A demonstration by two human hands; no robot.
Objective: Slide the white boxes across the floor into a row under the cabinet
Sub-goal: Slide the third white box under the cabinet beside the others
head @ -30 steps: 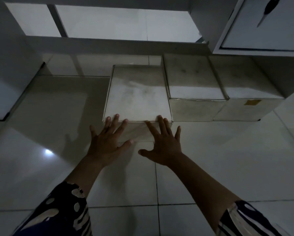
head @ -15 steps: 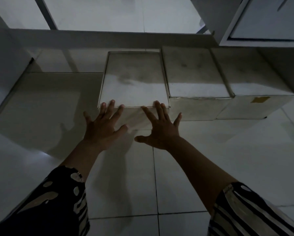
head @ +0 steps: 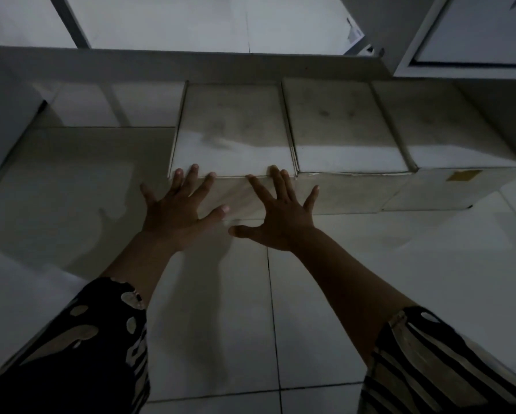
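Both grips are flat and spread: left hand (head: 173, 213) and right hand (head: 280, 216) press the near side of the left box (head: 233, 130). It has slid toward 12 o'clock, now level with two boxes (head: 340, 127) under the cabinet (head: 472, 34).

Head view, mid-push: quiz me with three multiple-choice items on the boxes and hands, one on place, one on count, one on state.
1. Where is the box being pushed?
A. left end of the row
B. middle
C. right end

2. How many white boxes show?
A. two
B. three
C. five

3. How are the hands?
A. gripping the lid
B. flat, fingers spread, against the front face
C. off the box

Answers:
1 A: the left box has the middle box and right box to its right.
2 B: three side by side.
3 B: left hand and right hand press it.
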